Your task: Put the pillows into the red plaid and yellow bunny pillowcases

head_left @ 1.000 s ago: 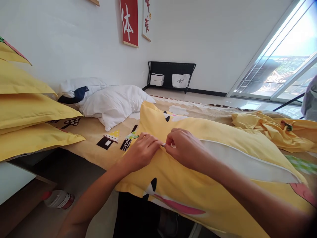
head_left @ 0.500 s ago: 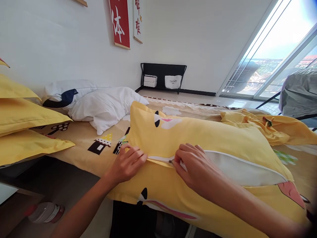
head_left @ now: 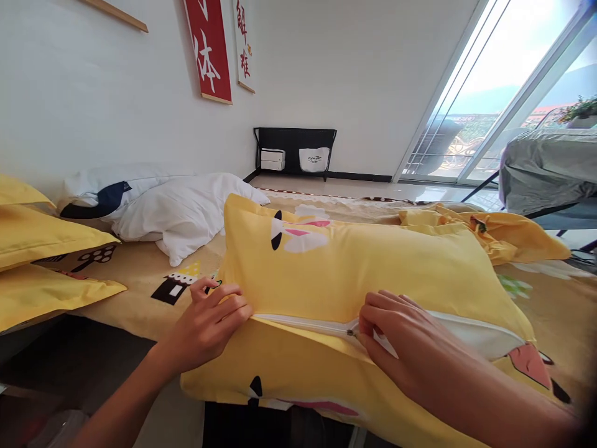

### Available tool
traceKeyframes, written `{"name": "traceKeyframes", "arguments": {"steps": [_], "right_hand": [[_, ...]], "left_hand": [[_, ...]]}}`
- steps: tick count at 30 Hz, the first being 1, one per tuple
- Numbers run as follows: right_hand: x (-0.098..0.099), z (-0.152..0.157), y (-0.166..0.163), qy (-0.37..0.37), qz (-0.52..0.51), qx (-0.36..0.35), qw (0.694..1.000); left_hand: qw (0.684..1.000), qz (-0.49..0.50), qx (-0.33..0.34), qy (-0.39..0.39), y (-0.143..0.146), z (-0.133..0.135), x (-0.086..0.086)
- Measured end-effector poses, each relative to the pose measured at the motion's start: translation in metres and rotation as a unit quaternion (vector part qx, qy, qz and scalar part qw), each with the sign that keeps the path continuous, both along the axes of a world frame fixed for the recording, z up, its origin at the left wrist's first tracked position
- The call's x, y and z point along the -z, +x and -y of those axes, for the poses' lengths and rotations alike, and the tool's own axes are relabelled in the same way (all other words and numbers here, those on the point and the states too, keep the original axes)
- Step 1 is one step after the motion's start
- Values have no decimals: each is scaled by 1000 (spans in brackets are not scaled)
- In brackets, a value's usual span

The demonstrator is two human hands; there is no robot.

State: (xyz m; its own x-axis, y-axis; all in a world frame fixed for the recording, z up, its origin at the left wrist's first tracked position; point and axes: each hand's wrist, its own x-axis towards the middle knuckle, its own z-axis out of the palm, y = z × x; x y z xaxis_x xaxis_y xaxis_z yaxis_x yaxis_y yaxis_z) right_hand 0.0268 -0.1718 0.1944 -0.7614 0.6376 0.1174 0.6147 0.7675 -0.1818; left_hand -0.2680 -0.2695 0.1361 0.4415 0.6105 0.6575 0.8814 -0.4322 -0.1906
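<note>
A yellow pillowcase (head_left: 298,280) with printed cartoon faces lies before me, a white pillow (head_left: 471,333) showing through its gap. Along the opening runs a white zipper (head_left: 298,322); it is closed on the left and parted to the right of the slider (head_left: 351,332). With thumb and fingers, my right hand (head_left: 396,330) pinches the zipper at the slider, its tab hidden by the fingers. My left hand (head_left: 212,323) is closed on the pillowcase edge at the zipper's left end.
Yellow pillows (head_left: 51,236) are stacked at the left. White pillows (head_left: 181,211) lie behind on the patterned bedsheet (head_left: 140,311). Crumpled yellow cloth (head_left: 513,233) lies at the right. A grey-covered object (head_left: 545,168) stands near the window, and a black rack (head_left: 293,143) by the far wall.
My right hand has drawn the slider rightward, so the closed stretch of zipper is longer and the gap shorter. My left hand still holds the left end. The view has shifted slightly.
</note>
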Motion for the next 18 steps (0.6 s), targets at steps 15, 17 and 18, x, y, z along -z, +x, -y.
{"name": "traceKeyframes", "arguments": {"steps": [15, 17, 18], "right_hand": [[1, -6, 33, 1, -84, 43, 996], [0, -5, 32, 6, -101, 44, 994], [-1, -4, 32, 10, -107, 43, 993]], "left_hand": [[996, 63, 21, -61, 74, -15, -43], [997, 48, 43, -28, 111, -26, -43], [998, 27, 41, -28, 126, -34, -41]]}}
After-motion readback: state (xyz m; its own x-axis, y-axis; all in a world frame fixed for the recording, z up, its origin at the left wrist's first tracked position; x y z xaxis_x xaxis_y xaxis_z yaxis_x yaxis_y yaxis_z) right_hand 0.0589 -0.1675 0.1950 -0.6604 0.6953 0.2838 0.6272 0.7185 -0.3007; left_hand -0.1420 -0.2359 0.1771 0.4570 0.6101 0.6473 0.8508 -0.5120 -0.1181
